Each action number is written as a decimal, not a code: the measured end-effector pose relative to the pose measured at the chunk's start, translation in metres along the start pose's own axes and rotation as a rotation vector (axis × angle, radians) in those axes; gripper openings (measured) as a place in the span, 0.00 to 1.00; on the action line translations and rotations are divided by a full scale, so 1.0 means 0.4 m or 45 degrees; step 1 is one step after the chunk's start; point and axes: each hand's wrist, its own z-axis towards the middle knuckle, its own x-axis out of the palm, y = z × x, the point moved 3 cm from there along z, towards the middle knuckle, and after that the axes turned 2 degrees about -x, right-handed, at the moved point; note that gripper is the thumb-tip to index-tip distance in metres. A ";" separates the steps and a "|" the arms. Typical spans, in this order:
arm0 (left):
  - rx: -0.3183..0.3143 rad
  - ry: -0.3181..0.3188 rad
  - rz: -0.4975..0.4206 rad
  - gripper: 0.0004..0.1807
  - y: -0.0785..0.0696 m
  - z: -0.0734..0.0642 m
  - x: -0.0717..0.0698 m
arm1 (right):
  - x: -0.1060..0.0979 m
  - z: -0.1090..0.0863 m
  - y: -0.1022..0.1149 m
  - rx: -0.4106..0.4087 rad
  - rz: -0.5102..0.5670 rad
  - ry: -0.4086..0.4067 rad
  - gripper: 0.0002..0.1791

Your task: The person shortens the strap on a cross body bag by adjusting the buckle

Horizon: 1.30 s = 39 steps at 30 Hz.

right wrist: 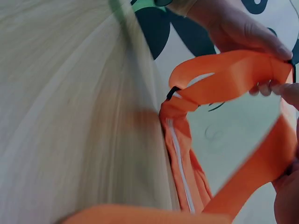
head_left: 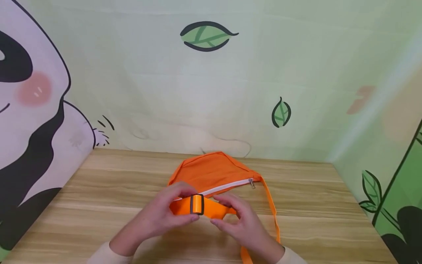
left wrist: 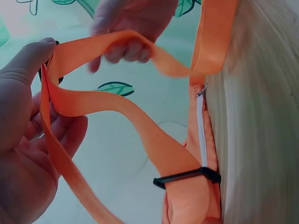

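An orange fabric bag (head_left: 214,170) lies on the table with its white zipper (head_left: 227,187) facing the hands. My left hand (head_left: 156,214) pinches a black strap slider (head_left: 197,204) threaded with the bag's orange strap (head_left: 214,209), thumb below and fingers above. Just right of the slider, my right hand (head_left: 245,222) holds the strap between curled fingers and thumb. In the left wrist view the strap loops loosely between the hands, and a black ring (left wrist: 187,177) joins it near the bag. Part of the slider is hidden by the left hand there.
Wood-grain table (head_left: 313,205) spreads under the bag and hands. A printed backdrop (head_left: 138,80) with leaves and a panda stands behind it. A length of strap (head_left: 271,205) hangs from the bag's right corner towards the near edge. A metal zipper pull (head_left: 252,184) shows there.
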 end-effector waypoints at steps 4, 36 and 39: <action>-0.030 -0.016 0.021 0.24 0.001 -0.004 -0.011 | -0.008 -0.012 -0.002 -0.087 -0.094 -0.031 0.27; 0.138 0.029 -0.095 0.23 -0.007 0.000 0.009 | 0.039 0.004 0.031 -0.286 0.168 -0.109 0.23; 0.141 0.039 -0.106 0.21 -0.009 0.001 0.012 | 0.046 0.007 0.035 -0.306 0.153 -0.126 0.24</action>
